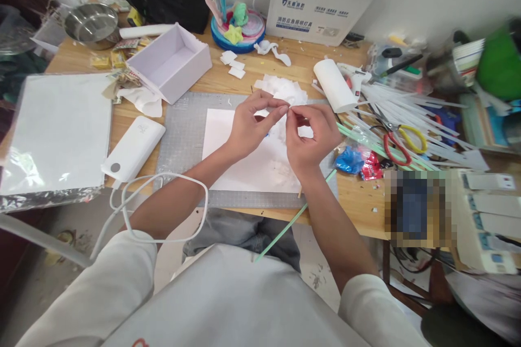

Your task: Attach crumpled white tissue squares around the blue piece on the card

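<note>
My left hand (255, 123) and my right hand (311, 133) meet fingertip to fingertip above the worktable. Thumb and forefinger are pinched together on each; whatever lies between them is too small to make out. Below them a white sheet of paper (244, 168) lies on a grey cutting mat (179, 119). Crumpled white tissue (280, 87) sits just behind the fingertips. A thin green stick (285, 230) slants from under my right forearm past the table's front edge toward my shirt.
A white power bank (136, 146) with a looped cable (205, 211) lies left, near an open white box (183, 68). At right are a white roll (334, 85), scissors (396, 147) and many pale strips (427, 119). A decorated blue-rimmed disc (238, 46) stands behind.
</note>
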A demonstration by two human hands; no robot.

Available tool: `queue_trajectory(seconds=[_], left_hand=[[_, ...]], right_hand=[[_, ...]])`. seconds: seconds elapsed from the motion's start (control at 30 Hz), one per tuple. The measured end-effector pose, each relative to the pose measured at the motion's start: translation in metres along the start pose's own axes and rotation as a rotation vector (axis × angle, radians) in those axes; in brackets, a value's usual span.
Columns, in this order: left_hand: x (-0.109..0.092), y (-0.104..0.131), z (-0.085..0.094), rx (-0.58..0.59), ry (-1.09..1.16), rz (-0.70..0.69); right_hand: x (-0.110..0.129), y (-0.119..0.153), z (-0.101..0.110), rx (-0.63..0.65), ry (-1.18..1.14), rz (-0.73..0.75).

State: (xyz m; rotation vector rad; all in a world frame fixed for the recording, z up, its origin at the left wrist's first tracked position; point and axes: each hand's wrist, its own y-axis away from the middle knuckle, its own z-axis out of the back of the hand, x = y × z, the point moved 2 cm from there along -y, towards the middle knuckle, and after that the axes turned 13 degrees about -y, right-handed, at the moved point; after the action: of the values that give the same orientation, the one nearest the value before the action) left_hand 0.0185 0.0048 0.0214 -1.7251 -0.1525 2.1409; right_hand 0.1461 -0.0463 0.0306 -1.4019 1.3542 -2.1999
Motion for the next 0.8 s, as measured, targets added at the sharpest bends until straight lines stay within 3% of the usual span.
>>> queue_trajectory(seconds=[0.47,0.8], left_hand=[[0.003,-0.004,0.001,0.053,0.074,0.028],[0.002,-0.004,0.003,0.014,-0.093,-0.058]], right_hand=[[0.003,-0.001,-0.001,0.075,-0.131,-0.254],[-0.008,0.000,-0.003,0.044,-0.307,-0.450]])
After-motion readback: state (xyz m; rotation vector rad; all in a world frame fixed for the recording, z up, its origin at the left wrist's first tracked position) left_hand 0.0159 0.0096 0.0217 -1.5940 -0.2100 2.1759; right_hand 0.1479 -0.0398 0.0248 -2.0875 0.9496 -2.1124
